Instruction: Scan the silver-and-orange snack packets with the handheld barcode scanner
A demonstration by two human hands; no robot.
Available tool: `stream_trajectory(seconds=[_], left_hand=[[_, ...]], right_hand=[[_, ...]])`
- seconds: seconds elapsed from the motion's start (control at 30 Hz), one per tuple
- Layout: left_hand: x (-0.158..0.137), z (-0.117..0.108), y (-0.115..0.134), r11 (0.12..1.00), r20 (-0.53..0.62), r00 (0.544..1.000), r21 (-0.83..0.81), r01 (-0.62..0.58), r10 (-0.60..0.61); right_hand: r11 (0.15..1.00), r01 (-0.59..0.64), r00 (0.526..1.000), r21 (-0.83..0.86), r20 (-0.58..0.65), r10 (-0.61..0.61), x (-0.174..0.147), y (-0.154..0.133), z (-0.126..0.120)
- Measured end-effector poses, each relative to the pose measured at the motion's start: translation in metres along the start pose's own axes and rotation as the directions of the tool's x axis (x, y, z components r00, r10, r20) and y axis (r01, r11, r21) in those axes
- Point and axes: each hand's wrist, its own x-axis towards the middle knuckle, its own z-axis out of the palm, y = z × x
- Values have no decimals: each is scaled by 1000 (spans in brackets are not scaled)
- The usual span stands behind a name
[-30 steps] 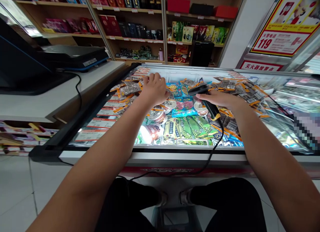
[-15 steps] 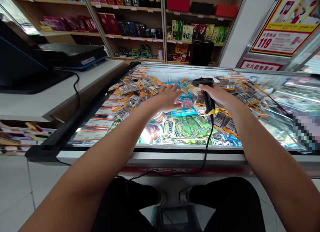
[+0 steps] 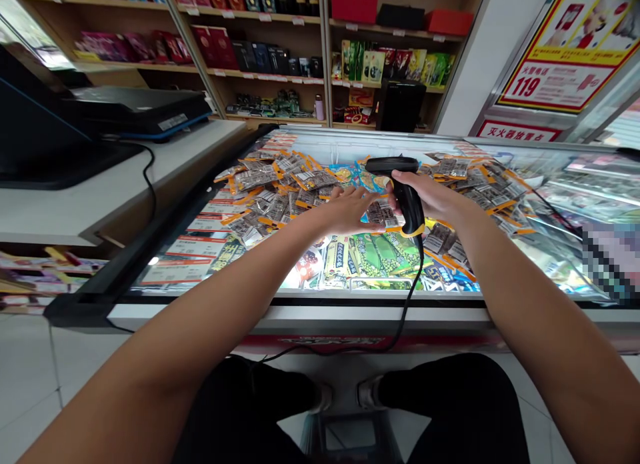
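Observation:
My right hand [image 3: 430,194] is wrapped around a black barcode scanner [image 3: 407,201] with a yellow-tipped handle and a cable running down from it. My left hand [image 3: 350,209] reaches in from the left, fingers stretched out and thumb apart. Between its fingers and thumb, close to the scanner, shows a small clear packet with orange edges and dark contents [image 3: 389,214]; whether the hand grips it I cannot tell. Similar packets lie in a pile on the left [image 3: 260,177] and another on the right [image 3: 493,191], on the freezer's glass top [image 3: 200,251].
Through the glass, green ice-cream packs [image 3: 383,254] show. A counter [image 3: 50,211] with a scale-like device [image 3: 145,107] stands at left. Behind the freezer are stocked shelves [image 3: 260,74]. The scanner cable [image 3: 400,331] hangs over the freezer's front edge.
My right hand and the scanner have shifted slightly left. My left hand has moved a little right and down, and a packet now shows between the hands, covering the blue packs and tubs beneath.

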Motion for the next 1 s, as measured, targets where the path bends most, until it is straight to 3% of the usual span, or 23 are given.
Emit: stream_trajectory(seconds=[0.23, 0.53, 0.73, 1.0], left_hand=[[12, 8, -8, 996, -120, 991, 72, 61, -52], [4, -9, -36, 943, -222, 955, 226, 244, -194], [3, -10, -39, 928, -244, 949, 265, 261, -197], [4, -9, -39, 930, -254, 949, 266, 254, -186]], right_hand=[[998, -53, 997, -21, 61, 55, -8, -9, -7], [967, -163, 978, -197, 99, 186, -21, -14, -15], [956, -136, 987, -259, 53, 154, -17, -11, -9], [953, -118, 985, -278, 89, 148, -23, -16, -8]])
